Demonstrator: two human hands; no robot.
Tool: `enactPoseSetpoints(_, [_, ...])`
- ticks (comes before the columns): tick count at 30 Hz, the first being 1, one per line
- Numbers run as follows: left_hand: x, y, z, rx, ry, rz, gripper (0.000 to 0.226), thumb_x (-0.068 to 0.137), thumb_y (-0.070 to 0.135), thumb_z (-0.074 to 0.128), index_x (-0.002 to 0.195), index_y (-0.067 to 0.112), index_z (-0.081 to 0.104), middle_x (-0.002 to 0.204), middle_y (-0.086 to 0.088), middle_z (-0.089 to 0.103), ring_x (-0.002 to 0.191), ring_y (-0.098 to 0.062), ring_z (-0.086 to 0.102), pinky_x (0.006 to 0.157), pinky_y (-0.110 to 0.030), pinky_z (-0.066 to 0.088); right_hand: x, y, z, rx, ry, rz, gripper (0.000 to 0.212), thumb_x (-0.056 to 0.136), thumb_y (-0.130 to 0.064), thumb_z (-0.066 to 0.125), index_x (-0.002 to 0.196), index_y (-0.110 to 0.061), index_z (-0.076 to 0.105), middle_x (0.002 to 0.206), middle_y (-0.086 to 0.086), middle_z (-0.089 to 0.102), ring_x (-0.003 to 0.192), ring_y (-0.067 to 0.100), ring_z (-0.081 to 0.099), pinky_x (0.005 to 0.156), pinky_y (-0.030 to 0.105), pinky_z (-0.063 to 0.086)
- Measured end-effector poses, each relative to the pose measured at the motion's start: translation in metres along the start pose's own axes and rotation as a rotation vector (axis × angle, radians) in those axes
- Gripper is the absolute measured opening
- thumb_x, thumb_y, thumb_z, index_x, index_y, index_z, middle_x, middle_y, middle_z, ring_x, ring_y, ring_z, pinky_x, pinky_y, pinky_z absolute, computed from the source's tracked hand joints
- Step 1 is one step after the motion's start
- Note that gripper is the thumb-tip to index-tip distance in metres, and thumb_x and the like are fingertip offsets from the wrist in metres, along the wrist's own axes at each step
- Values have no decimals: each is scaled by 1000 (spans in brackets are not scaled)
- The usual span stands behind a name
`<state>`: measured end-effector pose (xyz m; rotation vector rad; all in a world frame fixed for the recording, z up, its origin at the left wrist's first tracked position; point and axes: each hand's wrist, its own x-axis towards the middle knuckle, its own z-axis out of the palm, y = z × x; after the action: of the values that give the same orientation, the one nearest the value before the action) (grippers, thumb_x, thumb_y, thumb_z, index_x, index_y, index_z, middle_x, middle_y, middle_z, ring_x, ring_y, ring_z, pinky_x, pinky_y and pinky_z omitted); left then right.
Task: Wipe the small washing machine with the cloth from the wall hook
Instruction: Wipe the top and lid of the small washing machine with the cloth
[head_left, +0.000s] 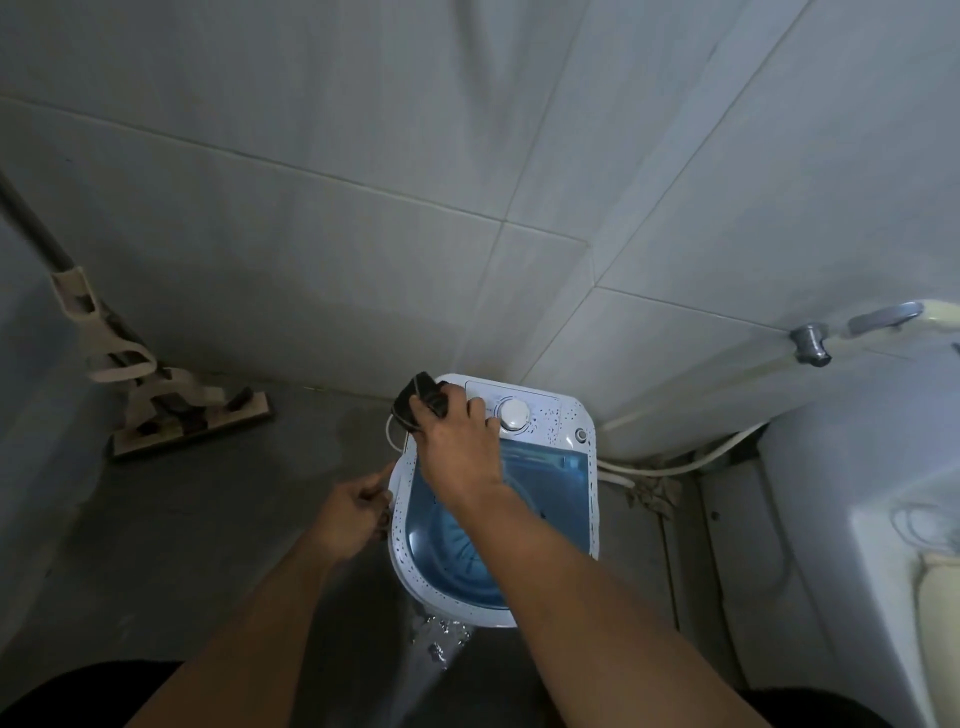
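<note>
The small washing machine stands on the floor in the wall corner, white with a blue see-through lid and a round white dial. Dark specks dot its white rim. My right hand presses a dark cloth onto the machine's far left corner, beside the control panel. My left hand holds the machine's left edge, fingers curled against the rim.
A flat mop leans against the tiled wall at left, its head on the grey floor. White hoses run behind the machine. A larger white appliance and a wall tap stand at right. Water glistens on the floor in front.
</note>
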<state>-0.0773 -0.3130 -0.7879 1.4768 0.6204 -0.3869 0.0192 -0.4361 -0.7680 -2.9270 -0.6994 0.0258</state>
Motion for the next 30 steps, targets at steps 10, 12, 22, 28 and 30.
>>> enactPoseSetpoints(10, [0,-1,0,-5,4,-9,45,99,0,44,132,26,61,92,-9,76,81,-23,66,85,-48,57,5,38,-60,2013,-217,818,42,91,-24,74,127,-4,66,121,25,70,100,36,70,90,53,56])
enactPoseSetpoints(12, [0,-1,-1,4,1,-12,46,99,0,44,133,27,61,101,-20,74,82,-25,63,89,-54,53,-3,43,-66,2242,-264,812,45,93,-30,70,127,-2,66,119,23,68,103,33,67,88,48,55])
enactPoseSetpoints(22, [1,-2,3,7,32,-30,46,100,1,44,134,29,58,87,-13,71,78,-25,60,89,-52,54,-13,50,-72,2398,-92,867,32,86,1,68,118,2,62,103,27,71,87,31,70,67,37,64])
enactPoseSetpoints(28, [1,-2,2,20,38,-24,46,99,1,45,134,27,59,98,-21,73,80,-27,63,88,-54,54,11,99,-64,1270,307,728,22,89,-33,75,111,-31,77,103,6,78,89,24,74,91,47,60])
enactPoseSetpoints(30, [1,-2,1,22,32,-27,46,99,1,45,134,29,59,97,-16,74,82,-27,66,88,-51,55,10,124,-57,867,329,614,39,94,-39,68,130,-26,69,113,7,69,93,19,71,100,36,54])
